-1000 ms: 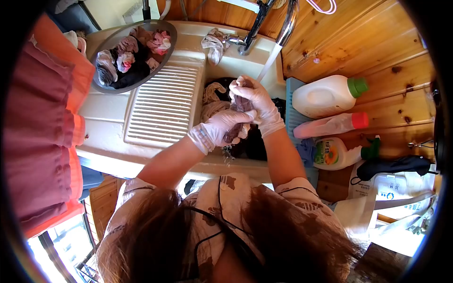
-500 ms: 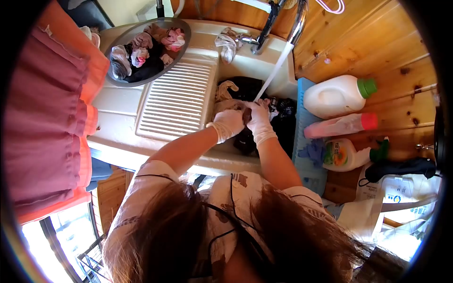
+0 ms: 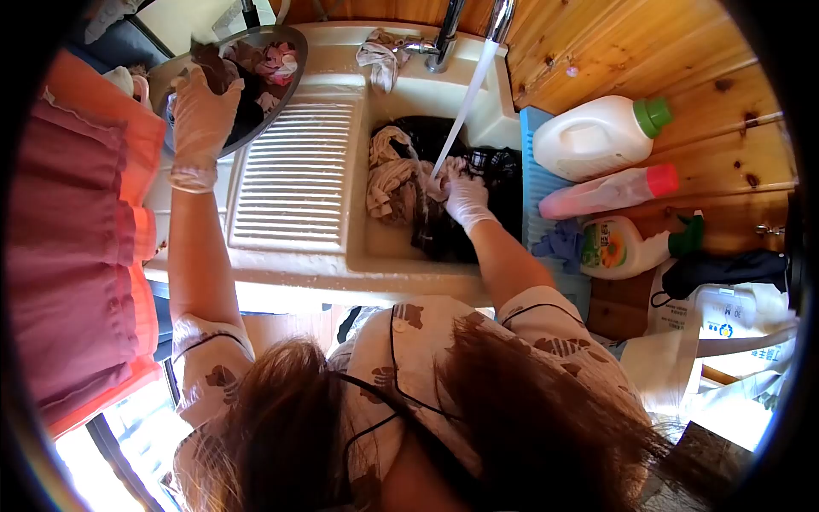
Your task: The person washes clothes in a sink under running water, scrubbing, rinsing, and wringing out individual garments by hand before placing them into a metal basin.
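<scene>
Both my hands wear thin whitish gloves. My left hand (image 3: 203, 119) is over the grey oval basin (image 3: 300, 64) at the upper left, its fingers closed around a small dark brown cloth (image 3: 213, 66). Pink, white and black pieces of laundry lie in that basin. Down in the sink (image 3: 392, 264), my right hand (image 3: 467, 200) grips a pale pinkish cloth (image 3: 437, 183) under the running water (image 3: 465, 111). Beside it are a bunched beige garment (image 3: 391, 183) and wet black clothing (image 3: 503, 183). The right fingertips are partly hidden by cloth and water.
A ribbed washboard (image 3: 294, 166) lies between basin and sink. A wet cloth (image 3: 381, 58) hangs by the tap (image 3: 442, 43). On the right, a blue ledge (image 3: 537, 141) carries a white detergent bottle (image 3: 589, 136), a pink bottle (image 3: 606, 194) and a spray bottle (image 3: 618, 247).
My left hand has moved from the sink up and left to the basin, taking the dark brown cloth along. My right hand stays in the sink, now on the pinkish cloth. The view has shifted slightly.
</scene>
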Action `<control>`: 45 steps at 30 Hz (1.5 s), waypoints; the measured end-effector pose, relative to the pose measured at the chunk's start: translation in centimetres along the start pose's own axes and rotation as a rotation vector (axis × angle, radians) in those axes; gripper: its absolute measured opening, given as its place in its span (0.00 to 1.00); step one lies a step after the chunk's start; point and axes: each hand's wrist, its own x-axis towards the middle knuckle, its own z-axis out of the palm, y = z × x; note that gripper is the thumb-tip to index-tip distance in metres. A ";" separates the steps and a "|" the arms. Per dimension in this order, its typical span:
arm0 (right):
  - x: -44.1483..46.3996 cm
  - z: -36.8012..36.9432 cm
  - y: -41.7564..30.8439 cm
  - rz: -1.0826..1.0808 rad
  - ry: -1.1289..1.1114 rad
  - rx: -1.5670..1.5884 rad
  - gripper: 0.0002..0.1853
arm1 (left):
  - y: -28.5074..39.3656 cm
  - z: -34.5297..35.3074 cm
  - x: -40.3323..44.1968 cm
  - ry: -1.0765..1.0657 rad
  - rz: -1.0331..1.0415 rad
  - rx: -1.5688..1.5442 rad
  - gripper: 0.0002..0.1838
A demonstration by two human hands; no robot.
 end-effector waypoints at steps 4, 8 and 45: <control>3.5 4.0 0.5 0.102 -0.063 0.367 0.25 | 4.9 -0.1 -3.8 0.097 0.190 -0.570 0.22; 1.6 -2.8 0.5 -0.244 -0.097 0.729 0.12 | 10.2 2.3 -9.5 -0.645 0.137 -0.879 0.19; -0.5 -16.3 3.3 -0.497 0.681 1.636 0.08 | 13.0 7.6 -6.0 -0.480 0.185 -0.554 0.14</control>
